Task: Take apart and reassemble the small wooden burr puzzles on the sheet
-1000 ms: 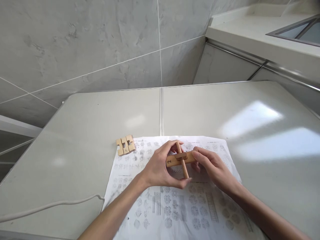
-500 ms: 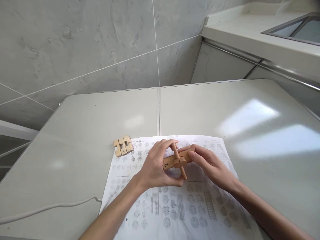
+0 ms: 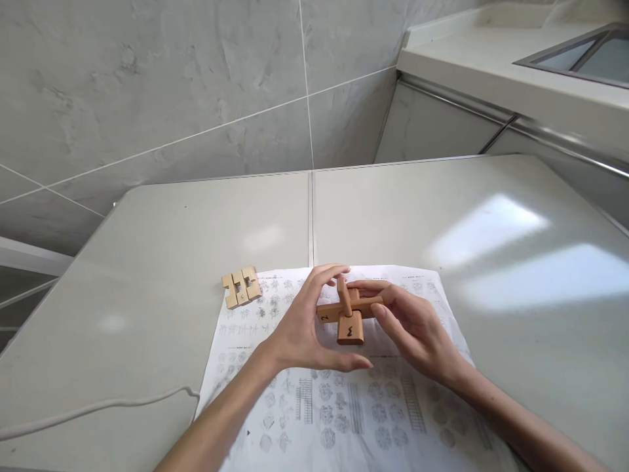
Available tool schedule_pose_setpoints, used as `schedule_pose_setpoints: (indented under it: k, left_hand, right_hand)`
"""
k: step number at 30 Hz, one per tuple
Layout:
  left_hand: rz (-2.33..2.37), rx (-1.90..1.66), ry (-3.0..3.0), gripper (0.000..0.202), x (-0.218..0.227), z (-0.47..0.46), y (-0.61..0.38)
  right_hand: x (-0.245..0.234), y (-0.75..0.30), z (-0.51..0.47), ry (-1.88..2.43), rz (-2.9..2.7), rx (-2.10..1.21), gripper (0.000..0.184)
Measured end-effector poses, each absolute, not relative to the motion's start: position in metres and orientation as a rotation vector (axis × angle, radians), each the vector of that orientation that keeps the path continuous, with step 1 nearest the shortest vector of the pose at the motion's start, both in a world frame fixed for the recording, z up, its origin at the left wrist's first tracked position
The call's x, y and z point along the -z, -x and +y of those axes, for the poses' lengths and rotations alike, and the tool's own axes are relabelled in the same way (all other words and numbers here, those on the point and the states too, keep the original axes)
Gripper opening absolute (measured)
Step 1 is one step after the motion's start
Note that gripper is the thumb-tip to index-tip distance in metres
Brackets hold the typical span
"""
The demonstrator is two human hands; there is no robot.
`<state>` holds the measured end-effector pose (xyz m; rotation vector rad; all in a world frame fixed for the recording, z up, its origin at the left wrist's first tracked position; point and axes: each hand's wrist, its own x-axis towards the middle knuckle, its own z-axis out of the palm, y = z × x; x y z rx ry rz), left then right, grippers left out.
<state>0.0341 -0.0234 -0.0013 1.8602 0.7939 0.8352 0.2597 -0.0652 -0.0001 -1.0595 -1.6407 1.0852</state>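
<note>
A wooden interlocking puzzle [image 3: 350, 328] of crossed bars is held over the printed sheet. One bar end bears a handwritten "2"; another shows a mark like "3" or "M". My right hand [image 3: 417, 321] grips its right end between thumb and fingers. Around the left end curves my left hand [image 3: 299, 328], thumb and fingers wide apart; whether its palm touches the bar I cannot tell. Beyond it to the left, a set of notched pale wooden pieces [image 3: 241, 288] lies side by side at the sheet's upper left corner.
Beneath my hands the white sheet [image 3: 275, 393] carries rows of small grey diagrams. It lies on a glossy pale table [image 3: 206, 229] with a centre seam. A white cable [image 3: 98, 410] runs in from the left. Behind stand a tiled wall [image 3: 196, 78] and a counter [image 3: 491, 72].
The puzzle has tilted, so the marked bar end now faces me and the upright bar leans differently. My left thumb and fingers have come off the crossing bar.
</note>
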Motion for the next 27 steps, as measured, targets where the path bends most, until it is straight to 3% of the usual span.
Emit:
schedule_pose_setpoints:
  k: [7, 17, 27]
  left_hand:
    - [0.739, -0.650, -1.554, 0.108, -0.0031, -0.0197, -0.0355]
    - [0.722, -0.757, -1.512, 0.093, -0.0042, -0.0202, -0.0354]
    - [0.675, -0.765, -1.496, 0.092, -0.0017, -0.0202, -0.0332]
  right_hand:
    - [0.0022, -0.2591, -0.0652, 0.966, -1.749, -0.849, 0.017]
    - [0.0047, -0.2582, -0.0648, 0.999, -1.810, -0.614, 0.016]
    - [0.0049, -0.2579, -0.0660, 1.003, -1.793, -0.655, 0.014]
